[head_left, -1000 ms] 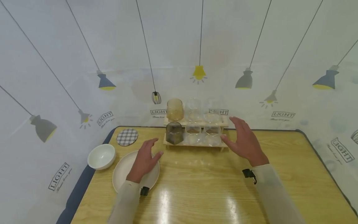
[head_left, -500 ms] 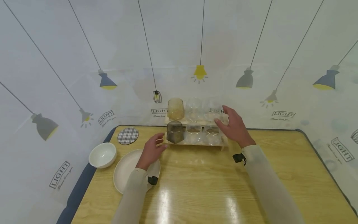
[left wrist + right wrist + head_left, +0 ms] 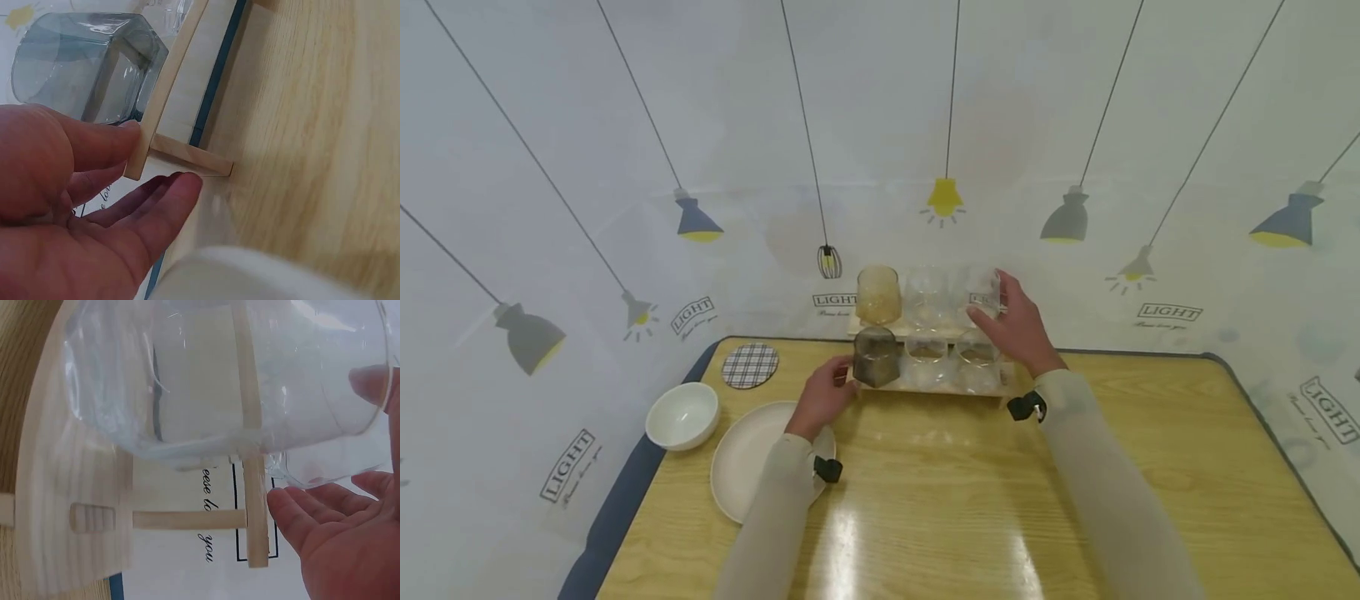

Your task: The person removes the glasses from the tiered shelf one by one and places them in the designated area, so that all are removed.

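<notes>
A two-tier wooden rack (image 3: pixel 925 392) carries several drinking glasses against the back wall. Its left column has an amber glass (image 3: pixel 878 296) above a smoky grey glass (image 3: pixel 876 360); the others are clear. My left hand (image 3: pixel 823 398) is at the rack's left end. In the left wrist view, one fingertip meets the shelf end (image 3: pixel 140 153) while another stays apart near the rack's leg (image 3: pixel 197 156). At the upper right clear glass (image 3: pixel 973 292), the fingers and thumb of my right hand (image 3: pixel 1021 329) are spread around its side. In the right wrist view, a clear glass (image 3: pixel 200 381) overlaps one fingertip.
To the left, a beige plate (image 3: pixel 737 467) lies partly under my left forearm. Beside it stand a white bowl (image 3: pixel 682 417) and a checked round coaster (image 3: pixel 750 366). The wooden table (image 3: pixel 940 492) is bordered by a lamp-printed wall covering (image 3: pixel 880 125).
My left hand has moved right and forward to the rack's left end. My right hand has come left and forward, from beside the rack to the upper right glass.
</notes>
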Demonstrator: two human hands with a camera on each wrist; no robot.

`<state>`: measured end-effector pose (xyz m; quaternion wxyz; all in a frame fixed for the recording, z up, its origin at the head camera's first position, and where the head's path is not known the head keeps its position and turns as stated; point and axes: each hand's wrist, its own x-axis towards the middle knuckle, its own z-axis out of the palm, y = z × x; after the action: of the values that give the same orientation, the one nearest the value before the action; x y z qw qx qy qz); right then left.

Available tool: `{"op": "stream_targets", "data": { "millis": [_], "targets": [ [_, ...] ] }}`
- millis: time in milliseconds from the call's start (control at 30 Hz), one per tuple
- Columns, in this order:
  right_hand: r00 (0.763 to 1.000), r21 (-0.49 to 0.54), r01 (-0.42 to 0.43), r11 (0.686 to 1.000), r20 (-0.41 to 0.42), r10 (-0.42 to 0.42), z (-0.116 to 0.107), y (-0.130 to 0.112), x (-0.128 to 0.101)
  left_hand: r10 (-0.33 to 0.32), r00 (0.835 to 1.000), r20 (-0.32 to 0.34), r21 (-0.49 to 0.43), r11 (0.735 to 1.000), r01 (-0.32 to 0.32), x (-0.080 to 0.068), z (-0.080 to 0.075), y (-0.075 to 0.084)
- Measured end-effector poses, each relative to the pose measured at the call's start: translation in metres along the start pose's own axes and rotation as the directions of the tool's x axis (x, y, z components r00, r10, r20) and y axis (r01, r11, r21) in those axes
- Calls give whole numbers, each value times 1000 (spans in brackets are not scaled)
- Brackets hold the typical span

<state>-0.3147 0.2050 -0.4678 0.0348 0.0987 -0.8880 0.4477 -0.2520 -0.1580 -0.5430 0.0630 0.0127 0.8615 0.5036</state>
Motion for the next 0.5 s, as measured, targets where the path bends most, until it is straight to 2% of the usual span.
{"op": "stream_targets", "data": {
  "millis": [200, 500],
  "targets": [
    [1000, -12, 15, 1000, 2, -15, 3, 2, 8, -16, 1000, 5, -4, 1000, 16, 4, 1, 5],
    [1000, 32, 11, 999, 4, -11, -1, 3, 6, -30, 999, 44, -24, 999, 31, 3, 1, 8]
  ]
}}
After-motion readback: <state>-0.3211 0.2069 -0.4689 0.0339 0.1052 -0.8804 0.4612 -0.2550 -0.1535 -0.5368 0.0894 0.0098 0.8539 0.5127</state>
